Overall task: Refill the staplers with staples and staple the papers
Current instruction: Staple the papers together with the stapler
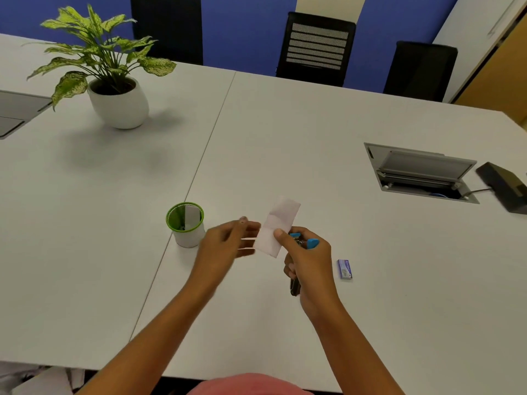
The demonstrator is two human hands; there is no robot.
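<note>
From the head view, my right grip (309, 262) is wrapped around the dark stapler with bright blue plastic ends (307, 242), fingers curled under its body, while the thumb presses the narrow white folded paper strip (281, 220) against its front. I judge I hold both together so that the paper's near end stays at the stapler's mouth and one squeeze can fasten it. Both are lifted above the white surface (399, 280), in front of me and a little right of centre. The stapler's long axis runs from its dark tail, which pokes out below my palm towards me, up to the blue ends, which point away from me and slightly right. The paper strip lies much the same way, its long axis leaning away and rightward, its free end above my thumb. My left grip (228, 243) is just beside the strip's left edge, fingers stretched towards it. It is blurred, so I cannot tell whether it pinches the paper or only steadies it. The small blue cardboard staple box (345, 269) lies flat near my right wrist, within easy reach for refilling. The green-rimmed mesh cup (185, 223) stands upright on the surface to the left of my left grip.
</note>
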